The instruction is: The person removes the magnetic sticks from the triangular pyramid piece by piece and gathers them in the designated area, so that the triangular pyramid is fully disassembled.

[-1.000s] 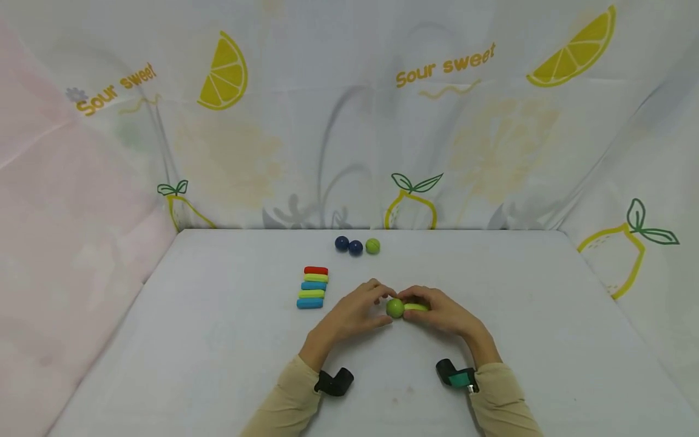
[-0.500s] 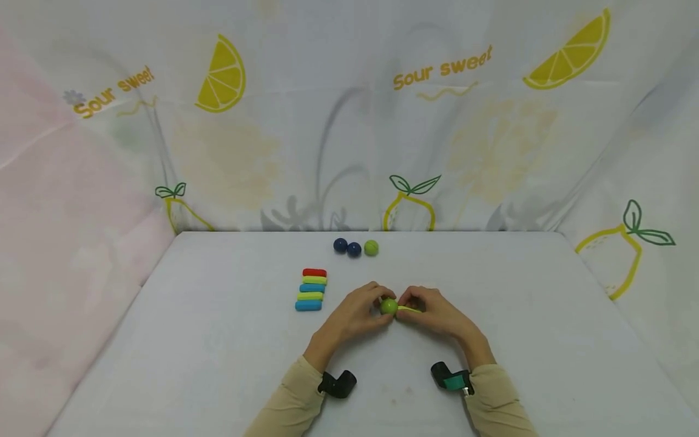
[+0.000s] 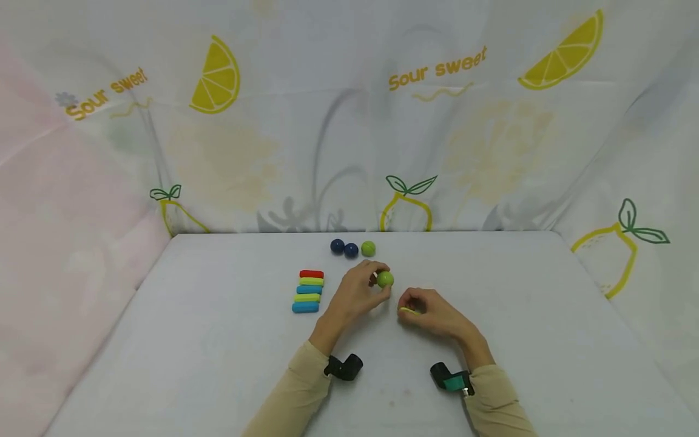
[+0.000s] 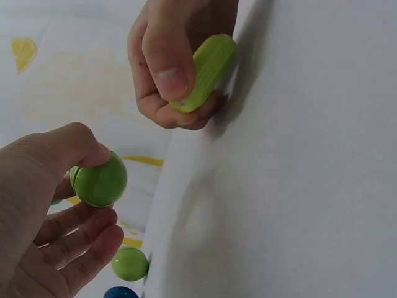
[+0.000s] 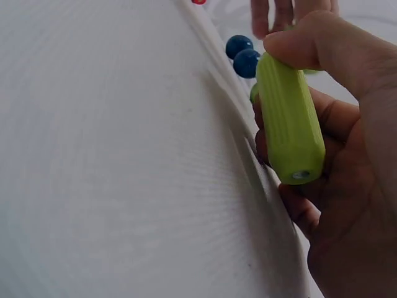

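My left hand point(image 3: 357, 291) pinches a shiny green ball point(image 4: 102, 180) between thumb and fingers, raised over the white table. To its right and nearer me, my right hand point(image 3: 434, 312) grips a yellow-green stick point(image 5: 288, 121), ridged along its side, with a small metal dot in its end. In the head view the fingers cover most of that stick. The ball and the stick are apart, with a gap between the two hands. Left of my left hand lies a column of short sticks: red point(image 3: 312, 274), yellow-green point(image 3: 312, 281) and blue point(image 3: 306, 308).
Toward the table's point(image 3: 218, 364) back edge sit two dark blue balls point(image 3: 351, 250) side by side and a second green ball point(image 3: 368, 248) to their right. A lemon-printed cloth point(image 3: 306, 121) hangs behind. Each wrist wears a small black camera point(image 3: 349, 367).
The green ball and the stick were end to end between my hands; my left hand has lifted the ball away, up and toward the back. My right hand stays nearly in place with the stick.
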### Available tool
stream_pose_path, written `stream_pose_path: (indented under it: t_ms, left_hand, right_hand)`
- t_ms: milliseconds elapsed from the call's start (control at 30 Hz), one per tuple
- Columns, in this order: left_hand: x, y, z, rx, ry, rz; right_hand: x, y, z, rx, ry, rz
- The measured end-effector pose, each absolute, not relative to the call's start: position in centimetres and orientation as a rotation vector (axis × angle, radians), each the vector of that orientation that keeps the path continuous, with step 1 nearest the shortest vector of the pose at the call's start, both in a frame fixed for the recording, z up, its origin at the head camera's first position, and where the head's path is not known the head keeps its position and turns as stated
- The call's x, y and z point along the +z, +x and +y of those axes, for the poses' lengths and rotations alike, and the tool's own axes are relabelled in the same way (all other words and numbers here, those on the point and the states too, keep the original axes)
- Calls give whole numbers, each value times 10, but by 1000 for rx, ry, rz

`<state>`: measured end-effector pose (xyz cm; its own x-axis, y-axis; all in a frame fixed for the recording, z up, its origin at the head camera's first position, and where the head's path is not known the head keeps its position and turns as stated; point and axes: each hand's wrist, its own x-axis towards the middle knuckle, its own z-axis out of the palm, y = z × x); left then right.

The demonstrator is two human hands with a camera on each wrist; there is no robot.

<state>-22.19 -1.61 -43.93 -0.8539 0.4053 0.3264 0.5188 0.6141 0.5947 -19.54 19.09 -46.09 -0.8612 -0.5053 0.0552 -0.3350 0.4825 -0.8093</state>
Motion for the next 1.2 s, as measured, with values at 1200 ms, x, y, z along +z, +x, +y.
stream_pose_path:
  t_ms: [1200]
  left_hand:
    - [-438,-307,-3,-362,-930,-2846]
  right_hand:
    - [-469,-199,188,-1581,-654,2456]
